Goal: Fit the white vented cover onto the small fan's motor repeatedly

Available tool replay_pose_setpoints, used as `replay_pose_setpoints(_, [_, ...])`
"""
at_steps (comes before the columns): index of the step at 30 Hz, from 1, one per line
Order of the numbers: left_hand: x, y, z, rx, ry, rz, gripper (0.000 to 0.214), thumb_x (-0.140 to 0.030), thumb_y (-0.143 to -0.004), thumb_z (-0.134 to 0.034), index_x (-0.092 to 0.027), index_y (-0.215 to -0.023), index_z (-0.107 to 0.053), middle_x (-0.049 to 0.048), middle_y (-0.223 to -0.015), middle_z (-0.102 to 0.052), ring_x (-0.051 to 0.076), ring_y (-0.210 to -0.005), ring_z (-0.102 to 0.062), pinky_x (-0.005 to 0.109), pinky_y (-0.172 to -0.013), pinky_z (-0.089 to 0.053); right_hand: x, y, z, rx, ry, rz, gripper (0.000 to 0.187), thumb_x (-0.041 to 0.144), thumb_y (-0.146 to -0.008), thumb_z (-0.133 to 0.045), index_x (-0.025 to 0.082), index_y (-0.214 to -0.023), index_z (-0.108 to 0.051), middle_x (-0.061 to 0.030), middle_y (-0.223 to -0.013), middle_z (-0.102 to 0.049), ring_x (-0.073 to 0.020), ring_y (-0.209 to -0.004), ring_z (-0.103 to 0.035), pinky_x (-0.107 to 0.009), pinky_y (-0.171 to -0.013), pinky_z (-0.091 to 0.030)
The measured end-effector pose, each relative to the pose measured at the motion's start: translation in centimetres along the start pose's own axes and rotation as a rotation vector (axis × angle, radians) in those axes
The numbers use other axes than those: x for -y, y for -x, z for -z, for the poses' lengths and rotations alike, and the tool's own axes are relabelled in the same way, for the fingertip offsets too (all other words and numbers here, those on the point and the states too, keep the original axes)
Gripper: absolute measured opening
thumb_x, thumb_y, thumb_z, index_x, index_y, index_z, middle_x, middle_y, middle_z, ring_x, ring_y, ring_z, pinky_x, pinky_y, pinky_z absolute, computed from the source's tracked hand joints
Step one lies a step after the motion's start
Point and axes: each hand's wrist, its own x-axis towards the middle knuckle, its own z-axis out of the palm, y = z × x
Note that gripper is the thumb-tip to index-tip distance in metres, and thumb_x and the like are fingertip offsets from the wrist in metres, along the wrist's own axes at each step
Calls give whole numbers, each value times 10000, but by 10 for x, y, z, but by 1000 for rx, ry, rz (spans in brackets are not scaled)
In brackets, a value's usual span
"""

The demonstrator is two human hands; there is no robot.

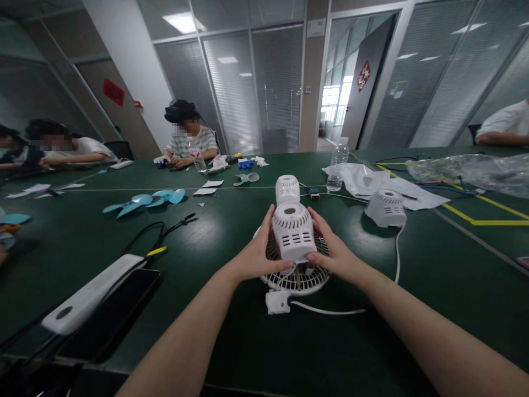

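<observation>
Between my two hands is a white vented fan motor cover (294, 234), held above a round white fan grille (298, 282) that lies on the table. My left hand (264, 251) grips the cover's left side, thumb along its lower edge. On the opposite side my right hand (330, 248) presses with fingers and thumb. Part of the grille and whatever is inside the cover are hidden. A small white block-shaped part (278, 302) with a white cable lies just in front of the grille. Right behind the held cover stands a second white vented cover (287, 187).
Another vented cover (386, 208) with a cable sits right, near white plastic sheeting (366, 179) and a water bottle (338, 165). Blue fan blades (144, 201), a white power strip (97, 292) and a dark phone (111, 314) lie left. Co-workers sit across the green table (231, 336).
</observation>
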Motion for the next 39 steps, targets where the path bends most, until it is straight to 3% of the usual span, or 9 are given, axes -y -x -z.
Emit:
replay_pose_setpoints(6, [2, 0, 1, -14, 17, -18, 1268, -337, -708, -842, -349, -1534, 120, 123, -1626, -167, 378, -1472, -225, 622, -1182, -205, -7, 0, -3, -22, -46, 9, 999, 534, -791, -723, 343, -1552, -105, -83, -1608, -259, -332, -1437, -330, -568, -1167, -283])
replay_pose_setpoints(16, [6, -1, 3, -21, -2, -54, 1270, -356, -699, -847, -350, -1536, 107, 119, -1619, -188, 373, -1470, -235, 623, -1189, -179, -3, 0, -3, -15, -61, 38, 1060, 455, -768, -769, 339, -1552, -65, -95, -1595, -285, -336, -1438, -330, -574, -1173, -269])
replay_pose_setpoints(21, [5, -2, 3, 2, -51, -50, 1205, -360, -696, -846, -335, -1553, 2, 99, -1634, -144, 379, -1487, -172, 610, -1201, -154, 1, 1, -3, -9, -14, 41, 1053, 445, -794, -742, 353, -1556, -19, -95, -1583, -309, -344, -1422, -356, -596, -1151, -293])
replay_pose_setpoints(31, [2, -1, 6, 20, -65, -23, 1251, -348, -678, -857, -343, -1550, 40, 115, -1623, -180, 383, -1484, -183, 629, -1193, -159, -2, 3, -2, -24, 41, 74, 1019, 450, -781, -748, 397, -1544, -75, -74, -1602, -262, -371, -1415, -351, -614, -1120, -326])
replay_pose_setpoints(39, [-2, -1, 5, 9, -82, -35, 1236, -349, -674, -858, -346, -1552, 12, 107, -1630, -156, 384, -1484, -181, 631, -1195, -152, 3, 5, -5, -13, 184, 57, 1115, 451, -760, -766, 411, -1544, 26, -70, -1628, -155, -392, -1412, -340, -649, -1119, -313])
